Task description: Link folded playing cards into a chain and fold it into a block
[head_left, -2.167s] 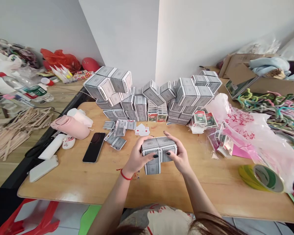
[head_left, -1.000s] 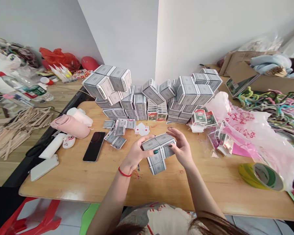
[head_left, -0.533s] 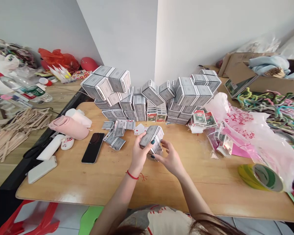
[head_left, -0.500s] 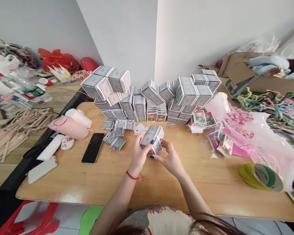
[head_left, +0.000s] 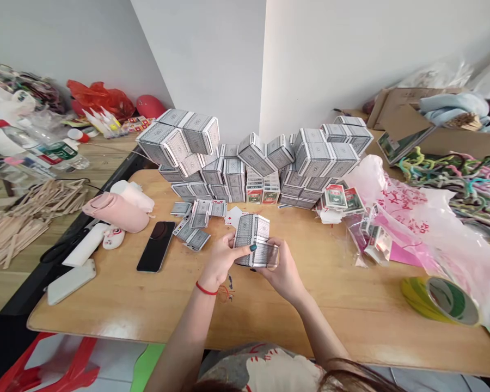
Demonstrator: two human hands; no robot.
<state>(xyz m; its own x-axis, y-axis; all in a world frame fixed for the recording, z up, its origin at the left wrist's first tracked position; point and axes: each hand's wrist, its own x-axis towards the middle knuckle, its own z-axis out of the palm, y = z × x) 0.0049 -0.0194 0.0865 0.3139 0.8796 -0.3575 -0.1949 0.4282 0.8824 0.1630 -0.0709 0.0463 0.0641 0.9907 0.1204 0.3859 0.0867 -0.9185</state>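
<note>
Between my hands is a box-shaped block folded from playing cards (head_left: pixel 247 234), with grey patterned card backs facing out. My left hand (head_left: pixel 222 258) grips its left side, thumb laid across the near face. On the right side, my right hand (head_left: pixel 283 269) holds the block's lower corner with thumb and fingers; some fingertips are hidden. Behind it, against the wall, stands a stack of similar card blocks (head_left: pixel 233 179). Several loose and folded playing cards (head_left: pixel 200 215) lie left of my hands, and a two of diamonds (head_left: pixel 231 216) lies just beyond the held block.
To the left lie a black phone (head_left: pixel 155 247), a pink pouch (head_left: pixel 116 211) and a white power bank (head_left: pixel 71 282). Card boxes (head_left: pixel 335 197), a plastic bag (head_left: pixel 416 201) and a roll of yellow tape (head_left: pixel 416 298) are on the right.
The held card block has turned, showing more of its broad faces. My left hand has shifted slightly left and down, and the right hand has moved a little lower on the block.
</note>
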